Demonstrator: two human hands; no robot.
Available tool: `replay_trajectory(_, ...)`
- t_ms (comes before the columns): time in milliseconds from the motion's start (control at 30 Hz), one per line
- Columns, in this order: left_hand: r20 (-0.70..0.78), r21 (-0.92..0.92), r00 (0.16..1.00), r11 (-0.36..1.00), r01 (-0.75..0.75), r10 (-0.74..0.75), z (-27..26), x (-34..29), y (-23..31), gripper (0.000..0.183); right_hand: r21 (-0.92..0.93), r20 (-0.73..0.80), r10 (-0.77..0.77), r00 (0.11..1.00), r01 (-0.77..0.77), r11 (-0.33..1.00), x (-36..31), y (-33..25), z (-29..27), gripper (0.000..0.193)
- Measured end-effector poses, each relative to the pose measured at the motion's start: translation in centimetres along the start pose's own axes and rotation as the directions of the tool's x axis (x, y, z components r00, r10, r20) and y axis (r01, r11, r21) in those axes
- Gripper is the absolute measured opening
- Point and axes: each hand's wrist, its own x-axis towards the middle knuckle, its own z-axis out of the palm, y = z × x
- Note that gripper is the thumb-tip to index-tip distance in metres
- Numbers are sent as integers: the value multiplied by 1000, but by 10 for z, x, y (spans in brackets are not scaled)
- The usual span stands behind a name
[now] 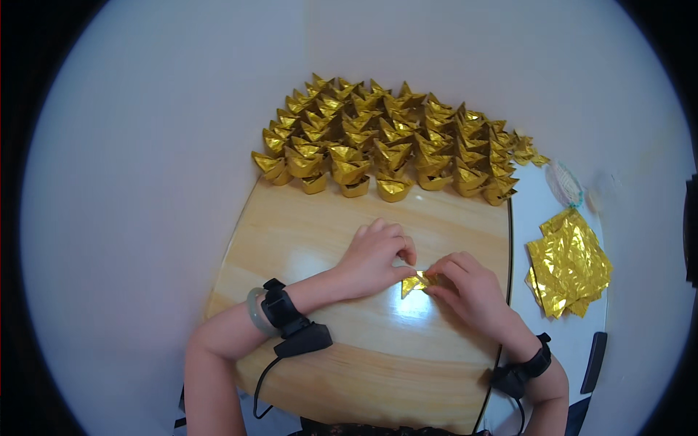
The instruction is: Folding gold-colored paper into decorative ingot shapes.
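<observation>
A small folded piece of gold foil paper (pixel 416 283) is held between both hands above the middle of the wooden tabletop. My left hand (pixel 376 259) pinches its upper left edge with thumb and forefinger, the other fingers curled. From the other side, my right hand (pixel 470 291) grips the foil paper's right end between thumb and fingers. A pale strip shows along the fold, and one pointed corner hangs toward me. The fingers cover part of the piece.
Rows of folded gold paper ingots (pixel 392 156) fill the far side of the wooden tabletop (pixel 291 225). On the white surface to the right lies a stack of flat gold foil sheets (pixel 571 265). Behind it is a clear, bluish-rimmed item (pixel 566 183). Black wrist straps with cables sit on both forearms.
</observation>
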Motion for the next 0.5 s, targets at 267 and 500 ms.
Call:
replay_trajectory(267,18,-13,986,986,-168,169,-1,-3,5,33,97,-53,36,998,-30,995,0,5,4,23)
replay_trajectory(500,22,-31,992,991,-127,128,1,-4,4,37,145,-41,64,997,-57,988,0,8,2,26)
